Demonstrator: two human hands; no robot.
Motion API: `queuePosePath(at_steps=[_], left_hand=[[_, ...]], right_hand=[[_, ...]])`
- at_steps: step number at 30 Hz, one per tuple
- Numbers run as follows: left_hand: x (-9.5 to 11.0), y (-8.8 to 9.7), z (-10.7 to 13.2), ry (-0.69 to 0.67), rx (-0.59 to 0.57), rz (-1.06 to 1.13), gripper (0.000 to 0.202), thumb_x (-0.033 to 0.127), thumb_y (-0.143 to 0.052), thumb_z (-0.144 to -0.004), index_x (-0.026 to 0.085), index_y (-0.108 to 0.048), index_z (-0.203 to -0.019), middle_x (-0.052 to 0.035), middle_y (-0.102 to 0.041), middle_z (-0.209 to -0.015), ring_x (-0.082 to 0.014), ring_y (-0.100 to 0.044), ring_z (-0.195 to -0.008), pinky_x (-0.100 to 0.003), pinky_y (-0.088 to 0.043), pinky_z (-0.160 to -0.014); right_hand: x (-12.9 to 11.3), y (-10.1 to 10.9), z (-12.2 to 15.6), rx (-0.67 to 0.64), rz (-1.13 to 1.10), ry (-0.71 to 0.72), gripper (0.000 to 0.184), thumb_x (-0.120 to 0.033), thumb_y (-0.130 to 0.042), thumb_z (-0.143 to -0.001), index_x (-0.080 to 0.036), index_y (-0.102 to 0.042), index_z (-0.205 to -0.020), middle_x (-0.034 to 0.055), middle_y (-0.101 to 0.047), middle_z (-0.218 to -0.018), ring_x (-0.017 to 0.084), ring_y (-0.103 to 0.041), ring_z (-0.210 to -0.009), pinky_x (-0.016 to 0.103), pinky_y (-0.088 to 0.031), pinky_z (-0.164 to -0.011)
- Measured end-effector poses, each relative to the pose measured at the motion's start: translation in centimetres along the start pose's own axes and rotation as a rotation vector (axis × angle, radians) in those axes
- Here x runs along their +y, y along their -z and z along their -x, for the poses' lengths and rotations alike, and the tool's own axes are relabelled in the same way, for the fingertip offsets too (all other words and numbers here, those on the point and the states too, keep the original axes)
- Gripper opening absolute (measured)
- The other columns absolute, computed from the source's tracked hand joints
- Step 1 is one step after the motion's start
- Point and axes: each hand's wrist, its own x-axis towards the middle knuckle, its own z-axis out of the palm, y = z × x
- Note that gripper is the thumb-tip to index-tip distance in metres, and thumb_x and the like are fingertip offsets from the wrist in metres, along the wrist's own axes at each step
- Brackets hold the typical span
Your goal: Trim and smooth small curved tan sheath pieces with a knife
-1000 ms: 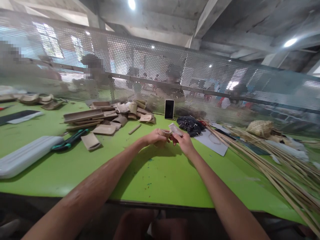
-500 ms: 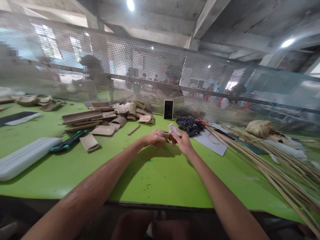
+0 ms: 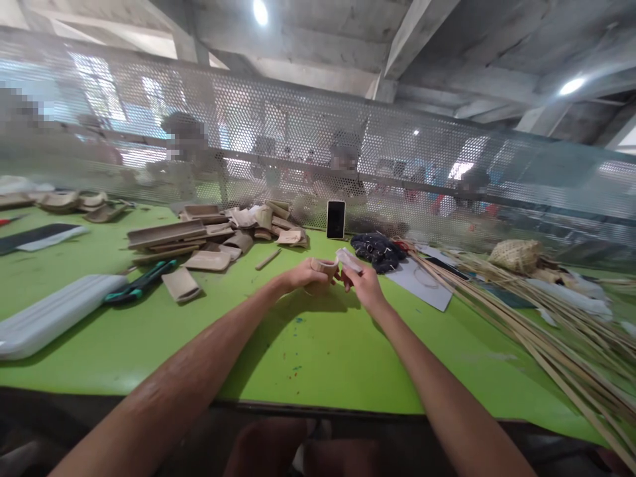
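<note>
Above the middle of the green table, my left hand is closed around a curved bamboo piece, its hollow side partly showing. Just to the right, my right hand pinches a small folded white sheet that sticks up past the fingers. The sheet is close to the bamboo's right edge; whether they touch, I cannot tell. Fingers hide the lower part of the bamboo. Beyond my left hand lies a short thin stick.
Cut bamboo pieces are heaped at the back left, near a green-and-black hand tool and a long white case. A phone stands upright before a perforated screen. Dark cloth and long bamboo strips are on the right.
Both hands keep nearly the same place and hold. The view has shifted very slightly, and the bamboo piece shows a little more of its rim.
</note>
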Motion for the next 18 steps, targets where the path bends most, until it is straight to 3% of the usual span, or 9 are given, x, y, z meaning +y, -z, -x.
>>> queuePosePath(at_steps=[4, 9, 13, 18], left_hand=[[0.3, -0.2, 0.0, 0.022, 0.007, -0.047, 0.046, 0.018, -0.067, -0.059, 0.011, -0.073, -0.104, -0.0082, -0.074, -0.096, -0.017, -0.066, -0.076, -0.025, -0.054, -0.065], [0.8, -0.3, 0.3, 0.018, -0.023, -0.061, 0.048, 0.017, -0.065, -0.059, 0.011, -0.072, -0.106, -0.0084, -0.073, -0.092, -0.0151, -0.063, -0.071, -0.023, -0.05, -0.058], [1.0, -0.4, 0.3, 0.03, -0.02, -0.071, 0.044, 0.016, -0.064, -0.059, 0.011, -0.073, -0.101, -0.0068, -0.073, -0.088, -0.013, -0.06, -0.065, -0.021, -0.047, -0.055], [1.0, -0.8, 0.1, -0.003, 0.004, -0.038, 0.036, 0.018, -0.065, -0.058, 0.013, -0.075, -0.092, -0.0056, -0.073, -0.088, -0.0162, -0.064, -0.076, -0.024, -0.052, -0.066]], right_hand=[[-0.3, 0.0, 0.2, -0.008, -0.007, 0.012, 0.031, -0.048, -0.064, -0.085, -0.019, -0.068, -0.074, 0.0008, -0.062, -0.062, 0.012, -0.052, -0.048, 0.026, -0.043, -0.046], [-0.4, 0.1, 0.1, -0.076, -0.042, 0.032, 0.026, -0.045, -0.065, -0.085, -0.021, -0.068, -0.078, 0.001, -0.064, -0.067, 0.012, -0.052, -0.05, 0.026, -0.044, -0.048], [-0.1, 0.1, -0.1, -0.064, -0.042, 0.019, 0.032, -0.05, -0.065, -0.084, -0.02, -0.065, -0.071, 0.0003, -0.062, -0.062, 0.012, -0.051, -0.049, 0.026, -0.043, -0.047], [0.6, -0.1, -0.4, 0.014, -0.019, 0.011, 0.038, -0.056, -0.064, -0.082, -0.02, -0.063, -0.07, 0.0006, -0.061, -0.061, 0.012, -0.049, -0.046, 0.026, -0.041, -0.044]])
